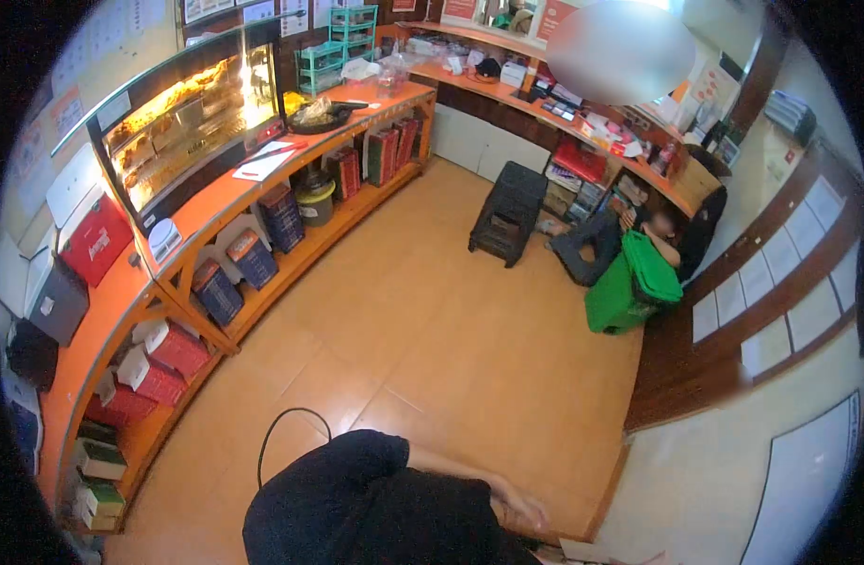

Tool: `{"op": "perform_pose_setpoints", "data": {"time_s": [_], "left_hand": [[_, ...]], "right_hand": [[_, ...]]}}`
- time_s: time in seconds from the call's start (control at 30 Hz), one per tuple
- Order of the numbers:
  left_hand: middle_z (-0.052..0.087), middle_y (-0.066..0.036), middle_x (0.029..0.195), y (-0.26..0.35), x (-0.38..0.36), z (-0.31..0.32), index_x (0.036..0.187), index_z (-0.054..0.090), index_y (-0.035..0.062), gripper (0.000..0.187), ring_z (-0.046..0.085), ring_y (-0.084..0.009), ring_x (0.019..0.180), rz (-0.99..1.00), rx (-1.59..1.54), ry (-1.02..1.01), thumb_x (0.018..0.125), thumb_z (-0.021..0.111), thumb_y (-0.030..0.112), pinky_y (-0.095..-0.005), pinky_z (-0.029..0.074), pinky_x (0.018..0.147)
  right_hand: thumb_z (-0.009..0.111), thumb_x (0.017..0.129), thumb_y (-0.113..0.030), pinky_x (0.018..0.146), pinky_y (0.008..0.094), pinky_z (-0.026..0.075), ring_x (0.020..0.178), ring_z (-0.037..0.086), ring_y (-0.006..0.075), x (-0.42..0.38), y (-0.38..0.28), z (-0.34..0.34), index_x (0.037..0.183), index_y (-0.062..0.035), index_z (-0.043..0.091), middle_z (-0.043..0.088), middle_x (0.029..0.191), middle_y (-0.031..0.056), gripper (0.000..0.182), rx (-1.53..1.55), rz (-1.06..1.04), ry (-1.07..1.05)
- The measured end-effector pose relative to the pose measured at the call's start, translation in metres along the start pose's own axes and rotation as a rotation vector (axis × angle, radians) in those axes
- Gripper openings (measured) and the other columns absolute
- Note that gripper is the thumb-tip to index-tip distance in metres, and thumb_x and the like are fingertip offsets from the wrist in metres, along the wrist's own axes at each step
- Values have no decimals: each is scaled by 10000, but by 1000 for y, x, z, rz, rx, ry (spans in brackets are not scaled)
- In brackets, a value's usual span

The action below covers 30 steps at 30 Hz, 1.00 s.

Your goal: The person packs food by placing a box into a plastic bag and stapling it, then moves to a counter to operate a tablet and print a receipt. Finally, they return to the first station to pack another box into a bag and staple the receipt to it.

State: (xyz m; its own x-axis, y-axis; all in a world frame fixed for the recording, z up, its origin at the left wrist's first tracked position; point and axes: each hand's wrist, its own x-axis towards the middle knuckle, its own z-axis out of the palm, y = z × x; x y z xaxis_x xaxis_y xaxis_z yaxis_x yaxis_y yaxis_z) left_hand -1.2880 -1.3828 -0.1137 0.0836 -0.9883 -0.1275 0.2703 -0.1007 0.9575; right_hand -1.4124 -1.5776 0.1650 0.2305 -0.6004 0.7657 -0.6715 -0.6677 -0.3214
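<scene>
One pale, flat-looking object (609, 552) near the bare hand (523, 506).

Bright; glows yellow inside display case (189, 127); glares on floor (380, 410) below case; blurs right of case; warps, blackens at edges.

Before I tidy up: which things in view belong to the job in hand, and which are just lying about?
Likely in the job:
- bare hand at lower right
- pale flat thing nearest it; contact unclear

Apparently just lying about:
- black step stool
- white scale
- black pan
- green bin
</scene>
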Motion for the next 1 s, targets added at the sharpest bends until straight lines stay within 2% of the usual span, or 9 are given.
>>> {"op": "perform_pose_setpoints", "data": {"time_s": [0.1, 0.2, 0.3, 0.53, 0.57, 0.63, 0.77, 0.83, 1.0], "left_hand": [[435, -95, 1348, 33, -93, -71, 1384, 397, 199, 681, 491, -255, 1140, 57, -53, 237, 861, 541, 612, -397, 440, 935], [462, -81, 1305, 65, -177, -137, 1363, 422, 202, 626, 522, -241, 1090, 79, -138, 435, 893, 497, 609, -379, 453, 911], [492, -52, 1289, 72, -247, -214, 1348, 453, 163, 570, 524, -203, 1112, 70, -220, 611, 925, 489, 544, -359, 459, 911], [633, -98, 1088, -6, -414, -427, 1248, 537, 69, 433, 608, -200, 977, -160, -528, 1282, 968, 463, 390, -327, 491, 838], [617, -113, 1183, -149, -443, -481, 1246, 575, 103, 377, 590, -200, 1067, 410, -444, 1116, 949, 496, 323, -352, 501, 870], [675, -184, 1010, -76, -508, -502, 1046, 661, -3, 491, 641, -302, 951, -703, 225, 1601, 786, 677, 413, -400, 502, 818], [669, -248, 823, -159, -621, -576, 827, 686, -39, 394, 673, -328, 829, -772, 648, 1450, 792, 568, 335, -432, 520, 755], [656, -256, 746, -64, -642, -569, 787, 678, -45, 436, 675, -346, 724, -728, -198, 1719, 788, 533, 366, -441, 520, 734], [657, -210, 723, -149, -722, -647, 750, 686, 0, 462, 651, -280, 649, -1044, 33, 1465, 809, 543, 435, -418, 514, 673]], "right_hand": [[712, 812, -352, 851, 514, 462, 938, 610, 353, -14, -102, 47, 995, -90, 685, 654, 996, 204, 320, 176, -161, -126], [695, 783, -508, 964, 664, 329, 1234, 428, 392, -36, -145, 127, 1152, -184, 651, 457, 1357, 214, 493, 688, -123, -455], [644, 876, -260, 775, 410, 483, 1027, 541, 251, -45, -209, 206, 1127, -57, 612, 591, 1107, 126, 325, 409, -432, -333], [603, 898, -247, 683, 385, 471, 697, 565, 266, -90, -458, 343, 846, 4, 623, 610, 743, 117, 257, 721, -334, -510], [598, 902, -244, 657, 380, 464, 654, 556, 264, -101, -489, 382, 820, 12, 609, 595, 702, 119, 270, 715, -358, -486], [589, 911, -244, 609, 371, 439, 595, 519, 243, -110, -560, 425, 779, 29, 577, 554, 655, 141, 303, 711, -338, -545], [570, 934, -265, 549, 352, 356, 581, 358, 170, -115, -765, 440, 735, 57, 472, 365, 645, 173, 391, 831, -333, -936], [559, 945, -274, 544, 352, 334, 617, 296, 159, -141, -857, 465, 727, 49, 419, 281, 674, 122, 414, 938, -464, -986], [564, 938, -221, 531, 306, 365, 571, 409, 113, -234, -1069, 477, 737, 0, 488, 433, 636, 41, 309, 1316, -625, -1308]]}}
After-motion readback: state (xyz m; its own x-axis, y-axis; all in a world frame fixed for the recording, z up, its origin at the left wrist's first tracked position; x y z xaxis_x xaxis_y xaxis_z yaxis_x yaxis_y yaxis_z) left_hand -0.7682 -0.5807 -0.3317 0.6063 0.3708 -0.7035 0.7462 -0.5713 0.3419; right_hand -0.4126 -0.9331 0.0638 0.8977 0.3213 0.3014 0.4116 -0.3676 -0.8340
